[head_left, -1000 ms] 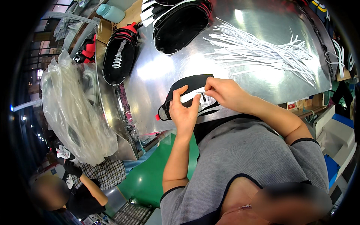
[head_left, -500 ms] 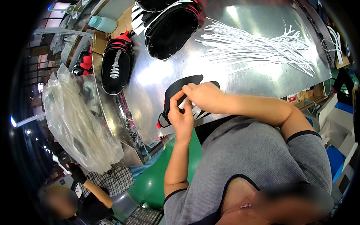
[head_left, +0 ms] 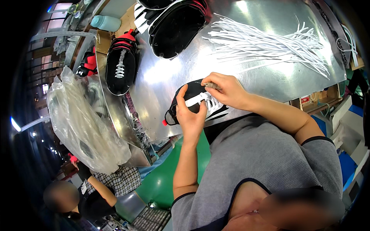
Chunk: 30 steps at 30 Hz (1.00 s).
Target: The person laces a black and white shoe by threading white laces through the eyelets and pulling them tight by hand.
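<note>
Black shoe upper [head_left: 192, 101] lies at near edge of steel bench [head_left: 269, 82]. Left hand [head_left: 191, 115] clenched on its side; right hand [head_left: 227, 90] pinches white lace [head_left: 198, 101]. Looks light, floppy; best held near the eyelets.

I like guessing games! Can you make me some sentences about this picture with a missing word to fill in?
1. Both hands, the left hand and the right hand, hold a black ____ with white laces.
2. The loose laces piled on the table are ____ in colour.
3. The table top is shiny ____.
4. The person's shirt is ____.

Missing words: shoe; white; metal; grey
</note>
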Tool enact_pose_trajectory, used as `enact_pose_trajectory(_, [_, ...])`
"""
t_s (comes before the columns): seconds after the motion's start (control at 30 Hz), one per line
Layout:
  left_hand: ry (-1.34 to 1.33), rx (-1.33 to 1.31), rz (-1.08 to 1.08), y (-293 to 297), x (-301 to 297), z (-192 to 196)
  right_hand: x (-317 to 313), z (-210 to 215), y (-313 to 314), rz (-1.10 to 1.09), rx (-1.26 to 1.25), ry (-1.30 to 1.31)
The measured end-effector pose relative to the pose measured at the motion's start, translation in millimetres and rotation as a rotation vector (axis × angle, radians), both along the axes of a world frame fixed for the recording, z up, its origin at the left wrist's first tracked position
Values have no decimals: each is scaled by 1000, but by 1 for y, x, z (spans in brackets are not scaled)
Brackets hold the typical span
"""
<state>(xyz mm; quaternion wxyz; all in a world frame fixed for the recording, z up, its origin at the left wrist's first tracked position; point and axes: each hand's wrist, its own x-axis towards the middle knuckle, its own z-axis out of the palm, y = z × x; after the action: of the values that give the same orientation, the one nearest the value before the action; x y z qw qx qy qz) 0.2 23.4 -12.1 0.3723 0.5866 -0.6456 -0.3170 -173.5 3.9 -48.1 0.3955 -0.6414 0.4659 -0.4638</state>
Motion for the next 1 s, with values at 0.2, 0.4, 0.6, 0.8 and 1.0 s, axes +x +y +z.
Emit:
enact_pose_trajectory(0.2, [326,439,-82,-2,6,28,2,4,-5,-70,-87,150])
enact_pose_trajectory(0.4, [526,615,-89,-1,15,42,-9,4,-6,-61,-122,-118])
enact_pose_trajectory(0.6, [557,554,-130,-3,9,30,-11,16,10,114,-570,232])
enact_pose_trajectory(0.8, [520,562,-151,-3,13,34,-6,4,9,115,-524,249])
enact_pose_trajectory(1.0, [391,507,-86,-1,13,23,-4,18,15,3,-299,73])
